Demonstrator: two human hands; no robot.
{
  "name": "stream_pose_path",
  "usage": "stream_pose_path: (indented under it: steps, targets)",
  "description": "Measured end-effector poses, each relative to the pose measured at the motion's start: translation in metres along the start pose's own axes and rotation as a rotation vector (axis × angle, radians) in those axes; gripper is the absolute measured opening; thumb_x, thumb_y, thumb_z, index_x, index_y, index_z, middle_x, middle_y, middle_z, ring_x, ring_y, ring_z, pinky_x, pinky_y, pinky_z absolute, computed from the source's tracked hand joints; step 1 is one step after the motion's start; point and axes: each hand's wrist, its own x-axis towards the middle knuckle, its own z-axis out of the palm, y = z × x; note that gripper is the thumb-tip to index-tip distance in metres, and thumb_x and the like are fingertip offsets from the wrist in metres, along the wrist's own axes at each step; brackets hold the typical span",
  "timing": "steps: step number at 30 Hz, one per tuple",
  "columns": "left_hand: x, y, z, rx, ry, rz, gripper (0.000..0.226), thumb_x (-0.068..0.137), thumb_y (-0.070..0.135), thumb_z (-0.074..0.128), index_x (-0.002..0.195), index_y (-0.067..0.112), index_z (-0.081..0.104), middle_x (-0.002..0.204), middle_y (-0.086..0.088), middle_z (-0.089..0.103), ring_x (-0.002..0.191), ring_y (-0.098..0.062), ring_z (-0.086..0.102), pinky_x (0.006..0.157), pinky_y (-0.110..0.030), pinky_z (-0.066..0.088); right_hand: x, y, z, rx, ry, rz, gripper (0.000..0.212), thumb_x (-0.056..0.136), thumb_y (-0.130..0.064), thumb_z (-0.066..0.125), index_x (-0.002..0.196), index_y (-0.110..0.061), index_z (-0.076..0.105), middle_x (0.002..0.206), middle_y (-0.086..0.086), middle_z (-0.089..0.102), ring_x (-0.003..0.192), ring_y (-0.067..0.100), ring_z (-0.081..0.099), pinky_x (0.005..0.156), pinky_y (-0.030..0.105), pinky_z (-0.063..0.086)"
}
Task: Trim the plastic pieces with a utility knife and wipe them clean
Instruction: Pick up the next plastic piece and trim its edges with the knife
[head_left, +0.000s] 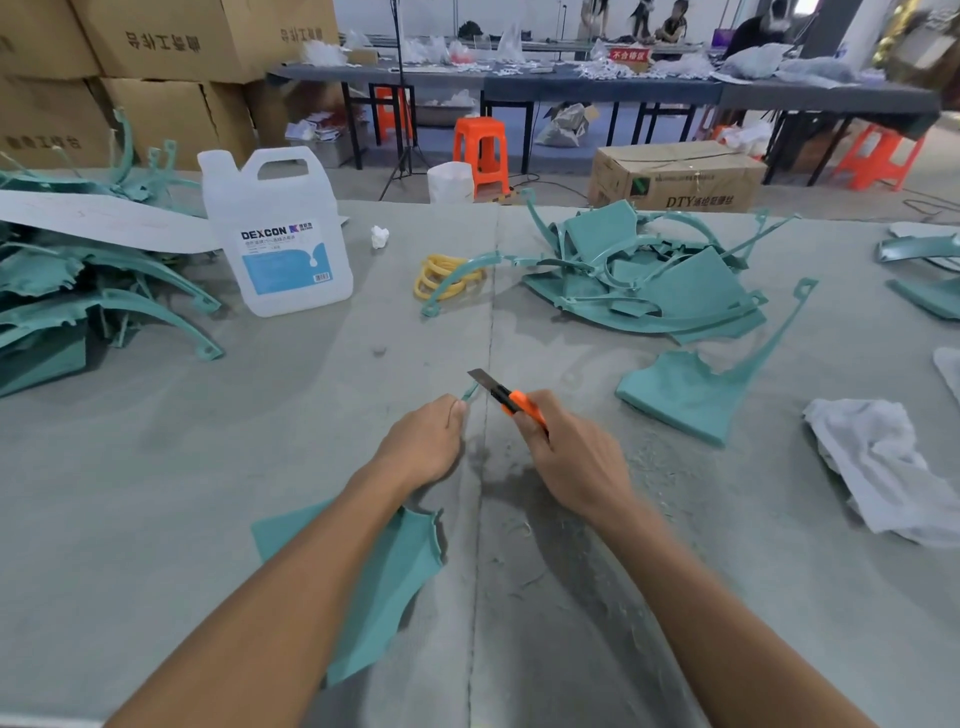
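Blade out, the orange utility knife (506, 397) sat clenched in the right hand (569, 457), and just left of that knife the left hand (423, 447) pinched the teal plastic piece (400, 566), thin tip up, body trailing back.

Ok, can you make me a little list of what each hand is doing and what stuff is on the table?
Left hand: grips a thin end of a teal plastic piece
Right hand: holds an orange utility knife, blade out, beside that end
Cloth: white, crumpled, on the table at right
Jug: white, back left
Teal piles: one left, one back right
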Motion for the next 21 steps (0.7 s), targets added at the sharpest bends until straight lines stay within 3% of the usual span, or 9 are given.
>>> stream_pose_path:
  steps: [4, 7, 12, 21]
  targets:
    - [0.000, 0.000, -0.001, -0.003, 0.008, 0.008, 0.039, 0.109, 0.039, 0.020, 0.082, 0.020, 0.041, 0.088, -0.006, 0.055, 0.089, -0.034, 0.056, 0.073, -0.040, 0.041, 0.001, -0.004, 0.001, -0.055, -0.010, -0.013, 0.025, 0.106, -0.054, 0.032, 0.115, -0.033, 0.042, 0.066, -0.012, 0.045, 0.060, 0.024, 0.054, 0.054, 0.036, 0.044]
    - [0.000, 0.001, 0.000, -0.003, 0.010, 0.012, 0.039, 0.109, 0.039, 0.020, 0.086, 0.018, 0.043, 0.092, -0.009, 0.057, 0.089, -0.034, 0.056, 0.075, -0.040, 0.042, 0.009, 0.000, 0.000, 0.008, 0.033, 0.137, 0.025, 0.107, -0.051, 0.032, 0.116, -0.031, 0.044, 0.066, -0.011, 0.049, 0.056, 0.018, 0.050, 0.048, 0.032, 0.032]
    - [0.001, -0.001, 0.002, 0.005, 0.022, -0.009, 0.039, 0.109, 0.040, 0.019, 0.088, 0.017, 0.044, 0.094, -0.010, 0.060, 0.088, -0.033, 0.055, 0.075, -0.040, 0.043, 0.007, -0.004, 0.001, 0.069, -0.029, 0.127, 0.023, 0.106, -0.052, 0.034, 0.112, -0.033, 0.044, 0.071, -0.002, 0.060, 0.067, 0.028, 0.061, 0.062, 0.042, 0.051]
    - [0.003, -0.001, 0.004, 0.010, 0.025, -0.016, 0.037, 0.109, 0.039, 0.021, 0.089, 0.018, 0.044, 0.092, -0.008, 0.056, 0.087, -0.033, 0.054, 0.073, -0.039, 0.039, 0.010, -0.005, 0.010, 0.135, -0.070, 0.161, 0.026, 0.104, -0.057, 0.033, 0.104, -0.034, 0.045, 0.072, -0.005, 0.062, 0.066, 0.022, 0.062, 0.063, 0.045, 0.055]
